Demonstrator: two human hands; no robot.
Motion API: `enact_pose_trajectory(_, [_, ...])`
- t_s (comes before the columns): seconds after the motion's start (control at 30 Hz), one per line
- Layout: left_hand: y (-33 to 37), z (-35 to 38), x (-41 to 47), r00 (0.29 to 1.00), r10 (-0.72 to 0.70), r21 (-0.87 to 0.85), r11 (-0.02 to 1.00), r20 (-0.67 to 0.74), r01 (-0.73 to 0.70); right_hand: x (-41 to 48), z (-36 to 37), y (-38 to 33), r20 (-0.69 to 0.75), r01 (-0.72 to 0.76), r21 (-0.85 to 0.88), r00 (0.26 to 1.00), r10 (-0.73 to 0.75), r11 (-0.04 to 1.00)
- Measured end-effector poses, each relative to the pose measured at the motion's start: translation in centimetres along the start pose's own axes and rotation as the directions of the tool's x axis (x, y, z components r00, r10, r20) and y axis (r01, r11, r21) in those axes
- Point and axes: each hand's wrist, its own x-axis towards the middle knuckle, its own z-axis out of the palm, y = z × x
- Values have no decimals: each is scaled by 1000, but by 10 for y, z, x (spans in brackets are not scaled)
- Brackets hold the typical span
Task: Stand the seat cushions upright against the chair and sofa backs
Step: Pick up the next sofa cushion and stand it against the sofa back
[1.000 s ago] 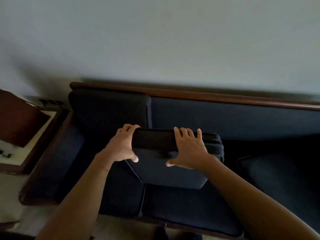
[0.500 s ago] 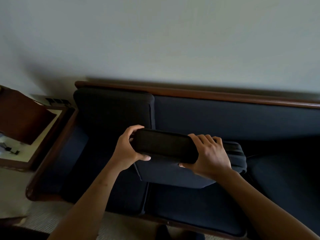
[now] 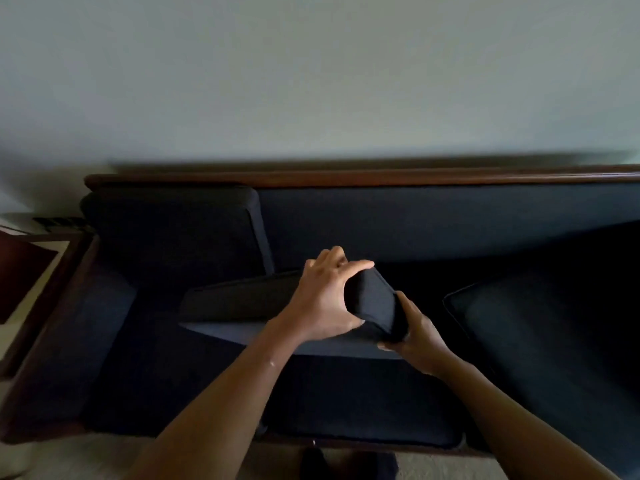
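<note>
A dark navy seat cushion [image 3: 242, 303] is lifted off the middle of the sofa, tilted, its left end low and its right corner raised. My left hand [image 3: 325, 299] grips that right corner from above. My right hand [image 3: 419, 337] holds the same corner from below and the right. Another navy cushion [image 3: 173, 237] stands upright against the sofa back [image 3: 433, 220] at the left end. A third cushion [image 3: 540, 341] lies tilted on the seat at the right.
The sofa has a dark wooden top rail [image 3: 346, 176] against a pale wall. A wooden side table [image 3: 31, 271] stands beyond the left armrest [image 3: 52, 341]. Beige carpet [image 3: 86, 459] shows along the sofa's front edge.
Both hands have shifted right along the cushion to its right corner. The cushion has turned, its left end dropping and its right corner rising. The view has moved right.
</note>
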Motion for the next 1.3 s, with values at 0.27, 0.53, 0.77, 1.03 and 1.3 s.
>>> enact_pose_trajectory(0.27, [14,125,37,992,86,34,995,92,-90,-7,-30,44,-65,-38,876,979,194,481])
enact_pose_trajectory(0.53, [-27,147,24,996,-85,229,970,-18,87,9,-24,48,-274,-11,800,883,381,600])
enact_pose_trajectory(0.77, [-110,104,0,795,-574,296,738,-197,606,37,-22,27,-490,70,774,695,525,630])
enact_pose_trajectory(1.03, [-177,79,4,566,-753,-9,604,-335,797,65,-24,29,-566,56,723,621,543,688])
enact_pose_trajectory(1.3, [-197,75,30,201,-951,-738,309,-235,599,104,-27,10,-593,29,745,485,642,667])
